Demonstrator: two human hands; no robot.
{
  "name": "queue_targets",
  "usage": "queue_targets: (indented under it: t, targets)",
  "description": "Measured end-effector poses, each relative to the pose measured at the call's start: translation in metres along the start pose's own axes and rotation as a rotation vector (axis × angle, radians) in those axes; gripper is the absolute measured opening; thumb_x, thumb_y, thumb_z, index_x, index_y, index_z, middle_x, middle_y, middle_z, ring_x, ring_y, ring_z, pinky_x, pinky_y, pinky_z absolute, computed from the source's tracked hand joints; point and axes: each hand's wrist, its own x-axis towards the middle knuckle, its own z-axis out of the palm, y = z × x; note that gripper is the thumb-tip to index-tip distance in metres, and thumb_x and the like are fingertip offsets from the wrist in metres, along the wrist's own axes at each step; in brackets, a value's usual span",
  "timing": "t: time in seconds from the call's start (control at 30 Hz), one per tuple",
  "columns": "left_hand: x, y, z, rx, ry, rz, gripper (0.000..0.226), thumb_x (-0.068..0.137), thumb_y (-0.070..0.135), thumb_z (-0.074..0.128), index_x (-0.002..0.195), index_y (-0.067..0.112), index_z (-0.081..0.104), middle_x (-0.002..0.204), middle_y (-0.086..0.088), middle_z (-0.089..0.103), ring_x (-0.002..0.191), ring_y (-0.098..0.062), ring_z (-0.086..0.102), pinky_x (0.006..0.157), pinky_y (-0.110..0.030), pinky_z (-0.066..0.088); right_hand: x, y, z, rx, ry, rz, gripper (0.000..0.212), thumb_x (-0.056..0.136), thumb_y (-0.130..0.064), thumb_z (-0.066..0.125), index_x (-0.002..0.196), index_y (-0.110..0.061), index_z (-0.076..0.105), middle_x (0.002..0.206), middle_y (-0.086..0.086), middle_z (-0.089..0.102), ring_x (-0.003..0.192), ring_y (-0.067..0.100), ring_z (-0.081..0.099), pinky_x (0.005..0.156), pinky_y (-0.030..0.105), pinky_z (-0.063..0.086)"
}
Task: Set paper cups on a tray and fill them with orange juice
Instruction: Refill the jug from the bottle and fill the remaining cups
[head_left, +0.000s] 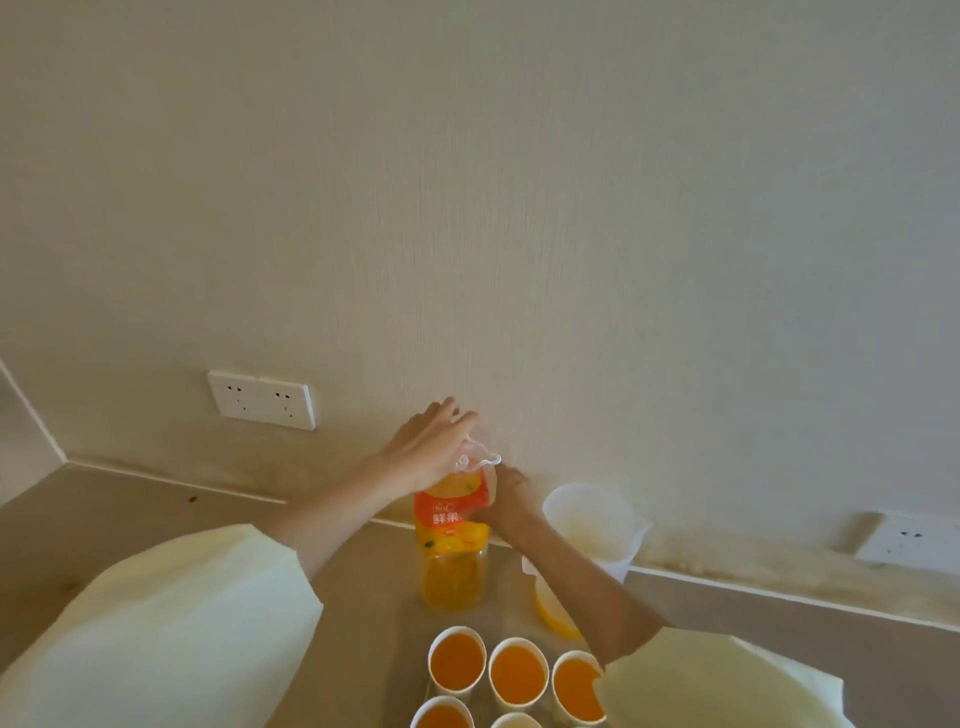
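Bottle (451, 545) beneath left hand (428, 449).

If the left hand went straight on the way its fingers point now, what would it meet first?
Probably the wall. The left hand lies over the bottle top, its fingers pointing away toward the wall, with nothing between; depth is unclear.
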Motion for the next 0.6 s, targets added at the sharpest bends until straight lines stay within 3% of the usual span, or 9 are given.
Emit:
queue_targets:
  t: [0.07, 0.13, 0.23, 0.37, 0.47, 0.6]
  targets:
    - [-0.010, 0.015, 0.008, -0.071, 0.203, 0.076, 0.024, 0.099, 0.019, 0.045, 0.122, 0.015, 0.051, 0.118, -0.003, 0.050, 0.099, -0.019, 0.054, 0.077, -0.029, 0.050, -0.008, 0.009, -0.016, -0.029, 0.066, -0.002, 0.050, 0.088, -0.024, 0.070, 0.132, -0.005, 0.055, 0.133, 0.011, 0.057, 0.123, 0.026, 0.054, 0.103, 0.029, 0.042]
    - [-0.020, 0.036, 0.021, -0.132, 0.276, 0.197, 0.021, 0.099, 0.020, 0.045, 0.116, 0.014, 0.055, 0.112, -0.003, 0.054, 0.094, -0.019, 0.057, 0.072, -0.031, 0.051, -0.018, 0.023, -0.031, -0.059, 0.200, 0.012, 0.053, 0.094, -0.021, 0.063, 0.142, -0.008, 0.044, 0.145, 0.009, 0.045, 0.129, 0.024, 0.049, 0.106, 0.030, 0.039]
    - [-0.031, 0.065, 0.049, -0.240, 0.139, 0.230, 0.023, 0.099, 0.021, 0.045, 0.119, 0.013, 0.053, 0.117, -0.003, 0.055, 0.101, -0.019, 0.056, 0.074, -0.029, 0.046, -0.034, 0.052, -0.044, -0.080, 0.415, 0.002, 0.047, 0.096, -0.012, 0.055, 0.142, -0.011, 0.043, 0.143, 0.008, 0.043, 0.123, 0.026, 0.051, 0.093, 0.034, 0.045]
    - [-0.035, 0.080, 0.094, -0.410, -0.118, -0.024, 0.019, 0.098, 0.019, 0.042, 0.116, 0.015, 0.046, 0.117, -0.003, 0.052, 0.101, -0.024, 0.056, 0.081, -0.041, 0.048, -0.059, 0.095, -0.054, 0.016, 0.605, 0.143, 0.063, 0.088, 0.007, 0.046, 0.146, -0.010, 0.031, 0.140, 0.010, 0.035, 0.118, 0.028, 0.046, 0.087, 0.038, 0.048]
    - [-0.026, 0.083, 0.119, -0.565, -0.239, -0.203, 0.032, 0.094, 0.019, 0.050, 0.125, 0.013, 0.044, 0.124, -0.006, 0.053, 0.108, -0.025, 0.055, 0.090, -0.040, 0.047, -0.072, 0.130, -0.055, 0.091, 0.562, 0.352, 0.080, 0.081, 0.012, 0.044, 0.152, -0.011, 0.015, 0.144, 0.010, 0.028, 0.119, 0.032, 0.045, 0.083, 0.040, 0.050]
    - [-0.009, 0.093, 0.138, -0.707, -0.326, -0.391, 0.051, 0.090, 0.012, 0.055, 0.137, 0.008, 0.036, 0.135, -0.009, 0.048, 0.112, -0.022, 0.049, 0.088, -0.030, 0.042, -0.081, 0.169, -0.046, 0.130, 0.224, 0.465, 0.096, 0.084, 0.000, 0.064, 0.153, -0.005, -0.003, 0.154, 0.020, 0.018, 0.143, 0.036, 0.019, 0.114, 0.041, 0.026]
